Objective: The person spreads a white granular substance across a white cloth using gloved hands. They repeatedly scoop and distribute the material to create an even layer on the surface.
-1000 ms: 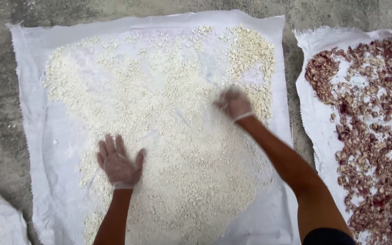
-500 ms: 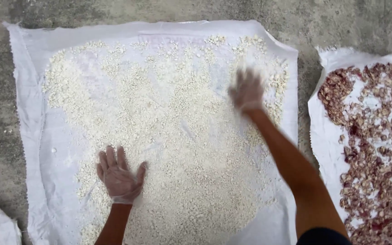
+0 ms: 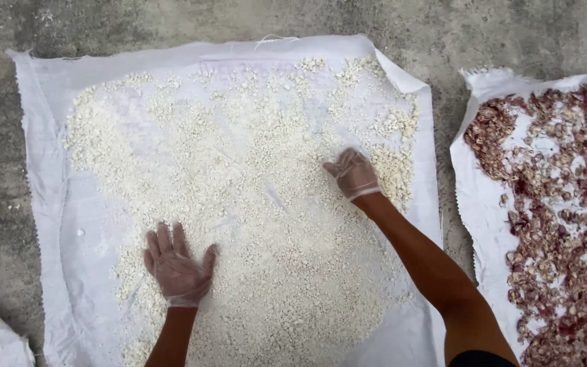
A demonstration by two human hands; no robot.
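Your left hand (image 3: 176, 270) and right hand (image 3: 353, 173) wear thin, clear plastic gloves with a faint sheen. Under them lies a white woven sheet (image 3: 49, 204), matt and creased, frayed at its upper edge. The pale crumbly bits (image 3: 253, 204) on it look dry and coarse. At the right of the frame, a second white sheet (image 3: 484, 224) carries papery reddish-brown flakes (image 3: 565, 204). The grey concrete floor (image 3: 171, 24) is rough and mottled.

Even, soft daylight from above; no hard shadows, only faint shade under forearms. White sheet (image 3: 49, 204) bright but not blown out; pale crumbs (image 3: 253, 204) low in contrast against it. No glare. Right hand (image 3: 353, 173) slightly smeared by motion; left hand (image 3: 176, 268) sharper. Concrete floor (image 3: 171, 24) dull grey, grain visible. Overall softness, compression blockiness; little edge distortion.
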